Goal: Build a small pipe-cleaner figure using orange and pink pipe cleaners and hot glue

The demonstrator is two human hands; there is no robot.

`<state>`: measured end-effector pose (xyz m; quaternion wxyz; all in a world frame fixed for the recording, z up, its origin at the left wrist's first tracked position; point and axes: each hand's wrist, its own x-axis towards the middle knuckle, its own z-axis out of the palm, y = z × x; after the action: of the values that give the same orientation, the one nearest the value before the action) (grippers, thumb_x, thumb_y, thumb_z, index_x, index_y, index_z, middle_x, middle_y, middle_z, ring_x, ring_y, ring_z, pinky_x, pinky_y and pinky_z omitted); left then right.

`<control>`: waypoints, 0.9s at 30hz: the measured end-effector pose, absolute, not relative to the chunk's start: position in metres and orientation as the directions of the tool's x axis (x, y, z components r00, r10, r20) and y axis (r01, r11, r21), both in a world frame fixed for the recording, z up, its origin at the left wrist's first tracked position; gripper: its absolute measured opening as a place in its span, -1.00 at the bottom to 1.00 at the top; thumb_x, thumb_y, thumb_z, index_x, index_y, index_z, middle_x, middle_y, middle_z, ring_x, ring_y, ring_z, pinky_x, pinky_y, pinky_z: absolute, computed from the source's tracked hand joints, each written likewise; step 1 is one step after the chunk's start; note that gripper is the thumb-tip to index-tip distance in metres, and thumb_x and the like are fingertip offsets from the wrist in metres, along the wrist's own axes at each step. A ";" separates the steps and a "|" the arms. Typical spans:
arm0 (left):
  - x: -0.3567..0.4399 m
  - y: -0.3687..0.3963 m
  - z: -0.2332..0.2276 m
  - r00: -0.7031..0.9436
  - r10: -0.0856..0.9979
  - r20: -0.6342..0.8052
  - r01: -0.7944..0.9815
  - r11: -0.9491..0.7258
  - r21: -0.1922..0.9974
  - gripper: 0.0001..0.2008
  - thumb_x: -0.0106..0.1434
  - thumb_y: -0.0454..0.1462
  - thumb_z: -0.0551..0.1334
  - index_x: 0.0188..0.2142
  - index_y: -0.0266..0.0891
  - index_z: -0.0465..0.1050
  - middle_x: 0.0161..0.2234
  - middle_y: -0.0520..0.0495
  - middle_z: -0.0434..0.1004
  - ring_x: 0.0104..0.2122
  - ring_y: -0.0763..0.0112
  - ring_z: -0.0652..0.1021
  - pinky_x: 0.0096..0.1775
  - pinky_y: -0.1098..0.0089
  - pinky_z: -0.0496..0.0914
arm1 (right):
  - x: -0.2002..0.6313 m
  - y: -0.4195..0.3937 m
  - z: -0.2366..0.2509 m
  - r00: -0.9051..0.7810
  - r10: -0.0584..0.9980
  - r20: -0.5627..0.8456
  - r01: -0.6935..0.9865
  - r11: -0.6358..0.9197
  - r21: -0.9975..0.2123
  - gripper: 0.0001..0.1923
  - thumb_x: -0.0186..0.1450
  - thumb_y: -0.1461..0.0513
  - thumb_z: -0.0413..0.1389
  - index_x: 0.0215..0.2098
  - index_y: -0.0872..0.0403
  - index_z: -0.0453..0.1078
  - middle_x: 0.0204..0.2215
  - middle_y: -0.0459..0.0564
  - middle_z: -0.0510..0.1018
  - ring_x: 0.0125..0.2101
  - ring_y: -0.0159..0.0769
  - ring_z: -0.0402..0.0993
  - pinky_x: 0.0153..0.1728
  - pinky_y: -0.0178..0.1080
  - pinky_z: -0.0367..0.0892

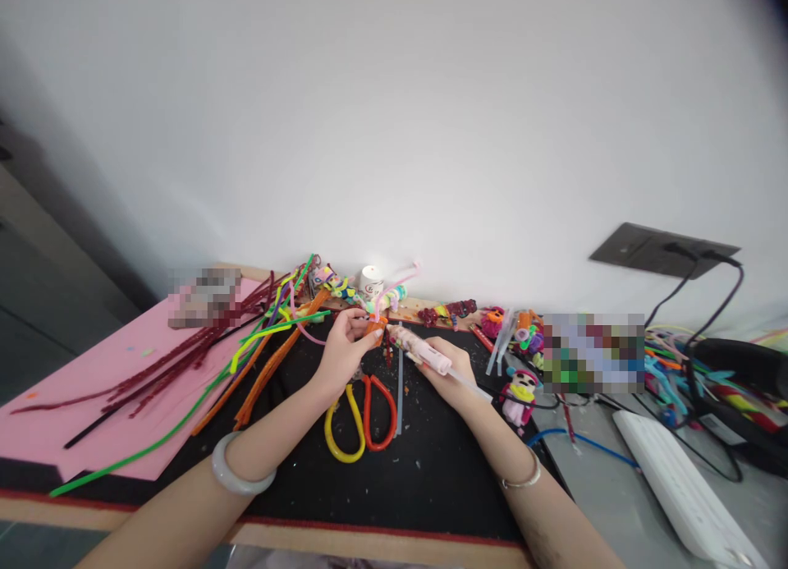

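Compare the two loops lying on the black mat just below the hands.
The yellow loop lies on the left; the red-orange loop lies on the right. The yellow loop reaches nearer the person and looks slightly longer; the red-orange loop sits closer to the hands. Both are narrow closed ovals lying flat side by side on the black mat.
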<state>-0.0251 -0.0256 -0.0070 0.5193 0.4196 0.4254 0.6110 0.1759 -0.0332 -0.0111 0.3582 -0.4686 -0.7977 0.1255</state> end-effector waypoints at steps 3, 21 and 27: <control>-0.025 -0.026 -0.009 -0.106 0.990 0.096 -0.245 -0.120 0.962 -0.61 -0.03 -0.27 0.33 -0.21 -0.22 0.27 -0.33 -0.03 0.45 -0.27 0.39 0.50 -0.22 0.34 0.39 | 0.175 -0.034 -0.011 -0.314 0.835 0.452 0.659 0.535 -0.529 -0.86 0.15 0.21 0.11 -0.31 0.04 0.37 -0.40 -0.04 0.54 -0.43 -0.31 0.46 -0.47 -0.36 0.29; -0.024 -0.025 -0.009 -0.072 0.993 0.097 -0.245 -0.112 0.963 -0.62 -0.01 -0.26 0.32 -0.20 -0.22 0.25 -0.32 -0.03 0.46 -0.28 0.38 0.50 -0.20 0.30 0.41 | 0.175 -0.032 -0.011 -0.298 0.864 0.407 0.692 0.488 -0.531 -0.90 0.16 0.21 0.10 -0.34 0.05 0.35 -0.46 -0.07 0.49 -0.48 -0.35 0.41 -0.49 -0.38 0.25; -0.023 -0.026 -0.007 -0.068 0.997 0.047 -0.292 -0.065 0.954 -0.62 -0.01 -0.26 0.32 -0.21 -0.22 0.24 -0.32 -0.02 0.45 -0.27 0.38 0.50 -0.25 0.33 0.43 | 0.176 -0.032 -0.010 -0.280 0.877 0.391 0.700 0.466 -0.541 -0.88 0.14 0.20 0.11 -0.35 0.06 0.35 -0.45 -0.07 0.51 -0.48 -0.36 0.40 -0.48 -0.38 0.23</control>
<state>-0.0229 -0.0263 -0.0068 0.5391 0.4189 0.4206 0.5976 0.1757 -0.0322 -0.0103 0.3321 -0.4996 -0.7890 0.1328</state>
